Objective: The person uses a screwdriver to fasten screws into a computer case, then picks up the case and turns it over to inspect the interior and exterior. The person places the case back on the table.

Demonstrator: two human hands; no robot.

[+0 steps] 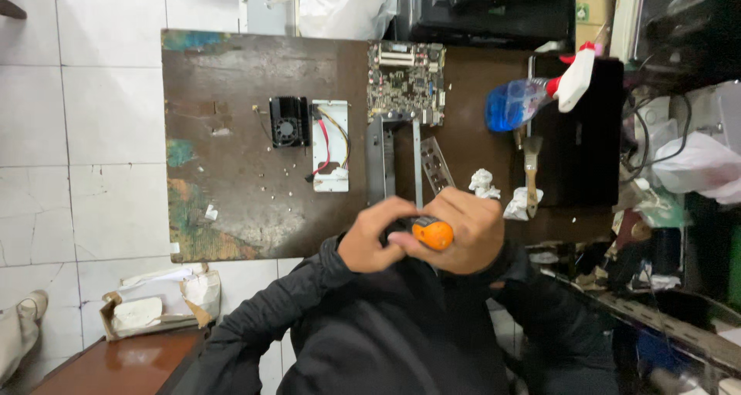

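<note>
Both the left hand (376, 237) and the right hand (463, 229) grip the orange-handled screwdriver (431, 234) just below the grey metal bracket (398, 160); it seems wise to keep the tool steady and firmly clasped.

Even, soft indoor light — right side dim, slight blur, few shadows.

You are in a small electronics repair workshop. Take the worn brown worktable (231, 133) as your landmark: a bare circuit board (407, 82) lies on its far edge, with a black cooling fan (288, 122) and a white drive with coloured cables (330, 145) nearer its middle, and loose screws (278, 183) scattered just beside them. A blue spray bottle (532, 98) and a paintbrush (532, 175) lie towards the table's right end. Black equipment cases (494, 9) stand behind the table, and tangled clutter (679, 156) crowds its right side.
</note>
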